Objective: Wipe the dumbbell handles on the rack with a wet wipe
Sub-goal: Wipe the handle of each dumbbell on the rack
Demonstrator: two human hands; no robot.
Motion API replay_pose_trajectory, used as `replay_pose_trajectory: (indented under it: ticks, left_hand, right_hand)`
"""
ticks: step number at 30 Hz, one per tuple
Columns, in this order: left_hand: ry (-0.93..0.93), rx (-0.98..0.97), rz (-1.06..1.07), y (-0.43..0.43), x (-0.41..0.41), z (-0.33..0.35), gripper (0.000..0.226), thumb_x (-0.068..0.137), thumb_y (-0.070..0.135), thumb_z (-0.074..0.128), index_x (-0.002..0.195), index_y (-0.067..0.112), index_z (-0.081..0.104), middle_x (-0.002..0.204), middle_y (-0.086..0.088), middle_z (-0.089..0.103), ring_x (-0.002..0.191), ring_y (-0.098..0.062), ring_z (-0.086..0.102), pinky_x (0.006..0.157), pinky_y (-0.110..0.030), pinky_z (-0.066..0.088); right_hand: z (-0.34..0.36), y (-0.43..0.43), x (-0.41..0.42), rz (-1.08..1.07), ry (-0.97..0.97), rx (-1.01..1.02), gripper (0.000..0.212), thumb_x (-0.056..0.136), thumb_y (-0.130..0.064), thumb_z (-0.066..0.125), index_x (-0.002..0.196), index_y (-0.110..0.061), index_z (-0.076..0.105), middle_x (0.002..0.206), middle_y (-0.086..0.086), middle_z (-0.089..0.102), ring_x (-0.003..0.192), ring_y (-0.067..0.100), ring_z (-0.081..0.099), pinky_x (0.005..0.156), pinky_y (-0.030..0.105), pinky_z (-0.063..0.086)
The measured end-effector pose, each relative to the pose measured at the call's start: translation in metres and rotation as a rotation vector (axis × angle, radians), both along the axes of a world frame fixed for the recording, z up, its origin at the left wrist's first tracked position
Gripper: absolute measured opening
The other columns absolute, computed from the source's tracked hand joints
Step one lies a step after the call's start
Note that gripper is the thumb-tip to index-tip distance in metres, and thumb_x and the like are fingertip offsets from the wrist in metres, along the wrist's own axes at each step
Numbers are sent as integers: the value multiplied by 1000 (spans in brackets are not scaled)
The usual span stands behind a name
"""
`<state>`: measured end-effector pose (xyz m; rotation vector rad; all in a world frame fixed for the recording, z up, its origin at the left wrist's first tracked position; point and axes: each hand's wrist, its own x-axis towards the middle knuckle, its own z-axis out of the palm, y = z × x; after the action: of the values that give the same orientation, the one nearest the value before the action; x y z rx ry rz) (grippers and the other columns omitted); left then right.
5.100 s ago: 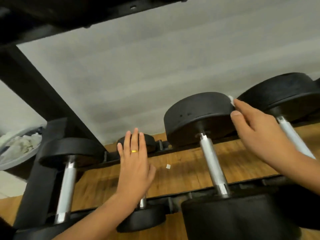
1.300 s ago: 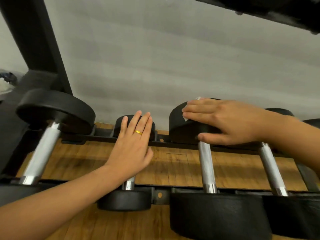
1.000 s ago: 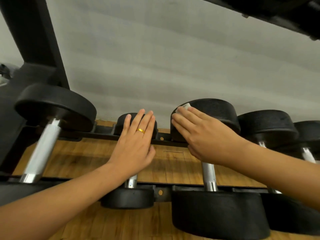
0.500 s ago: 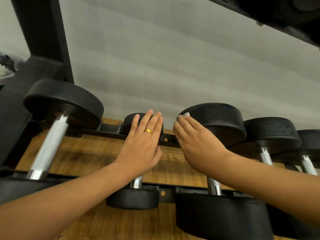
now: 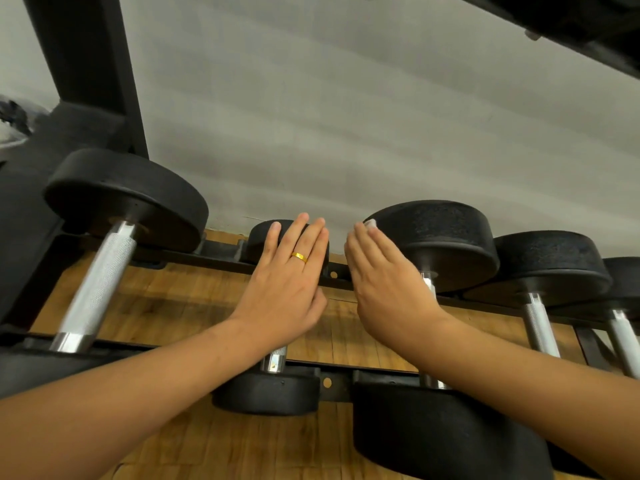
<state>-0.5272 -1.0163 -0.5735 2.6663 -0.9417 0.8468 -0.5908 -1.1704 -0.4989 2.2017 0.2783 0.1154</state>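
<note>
Several black dumbbells with chrome handles lie across the black rack rails (image 5: 194, 259). My left hand (image 5: 284, 289), with a gold ring, rests flat with straight fingers on the small dumbbell (image 5: 266, 393), covering most of its handle (image 5: 274, 360). My right hand (image 5: 384, 285) presses a white wet wipe (image 5: 370, 223) against the left side of the far head of the large dumbbell (image 5: 446, 237). Only a corner of the wipe shows at my fingertips. That dumbbell's handle is mostly hidden behind my right hand and wrist.
A bigger dumbbell with a knurled handle (image 5: 97, 289) lies at the left beside the rack upright (image 5: 86, 64). More dumbbells (image 5: 550, 265) line the right. An upper shelf (image 5: 588, 26) overhangs at top right. Wooden floor (image 5: 166, 306) shows between the rails.
My right hand has slid with the wipe from the top of the large dumbbell's far head down to its left side. My left hand has stayed on the small dumbbell.
</note>
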Motion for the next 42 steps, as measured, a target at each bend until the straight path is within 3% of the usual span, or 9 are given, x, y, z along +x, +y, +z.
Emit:
replay_pose_trajectory:
  ticks: [4, 9, 14, 18, 28, 31, 34, 38, 42]
  left_hand:
    - [12, -4, -7, 1, 0, 0, 80, 89, 34, 61, 157, 1, 33, 165, -17, 31, 156, -33, 19, 126, -52, 2]
    - [30, -18, -21, 2, 1, 0, 79, 90, 36, 60, 156, 1, 35, 165, -17, 32, 156, -33, 19, 126, -50, -1]
    - [46, -14, -19, 2, 2, 1, 78, 91, 38, 57, 156, 1, 35, 163, -16, 33, 155, -34, 21, 125, -53, 7]
    - [70, -8, -25, 2, 1, 1, 82, 91, 37, 65, 157, 2, 31, 165, -16, 30, 156, -33, 17, 125, -55, 6]
    - [126, 3, -9, 1, -3, 9, 80, 94, 50, 41, 159, 4, 31, 168, -13, 24, 158, -30, 10, 126, -54, 4]
    - [106, 30, 7, 3, -2, 6, 82, 93, 51, 40, 158, 2, 30, 168, -15, 23, 158, -32, 9, 125, -57, 6]
    - [105, 18, 18, -2, -2, 3, 82, 92, 49, 45, 158, 2, 30, 168, -15, 22, 158, -31, 6, 125, -57, 4]
    - [102, -12, 24, -6, -2, 0, 81, 90, 44, 49, 157, 2, 31, 167, -15, 25, 158, -32, 11, 125, -59, 4]
    - [91, -15, 27, -6, -3, -2, 82, 89, 43, 50, 158, 3, 30, 167, -15, 25, 158, -31, 11, 125, -59, 3]
  right_hand:
    - [20, -16, -12, 37, -20, 131, 71, 104, -41, 20, 156, -1, -8, 164, 25, -6, 153, 39, -9, 125, 52, -2]
    - [38, -43, -28, 74, -156, 452, 52, 108, -31, 30, 155, -9, 31, 160, 15, 32, 151, 30, 24, 121, 49, 26]
    - [52, -65, -27, -1, -293, 718, 54, 107, -36, 31, 154, -10, 34, 159, 10, 36, 150, 24, 27, 124, 40, 22]
    - [43, -48, -8, 111, -212, 614, 58, 105, -42, 33, 149, -7, 44, 152, 12, 45, 147, 29, 30, 122, 41, 16]
    - [31, -103, -42, 328, -466, 1056, 30, 97, -6, 61, 126, -9, 68, 133, 10, 64, 127, 25, 57, 111, 38, 44]
    - [35, -110, -52, 340, -560, 1221, 23, 97, -7, 62, 116, -10, 73, 120, 4, 69, 112, 15, 63, 99, 23, 49]
    - [43, -118, -71, 180, -556, 1462, 22, 96, -13, 64, 115, -15, 74, 103, -5, 73, 96, 5, 66, 85, 14, 49]
    - [27, -135, -84, -420, -109, 2186, 17, 90, -10, 71, 106, -11, 75, 98, 7, 77, 89, 14, 74, 74, 24, 59]
    - [-12, -143, -61, -660, -36, 2434, 17, 89, 0, 69, 106, 0, 73, 106, 19, 74, 90, 20, 74, 72, 27, 61]
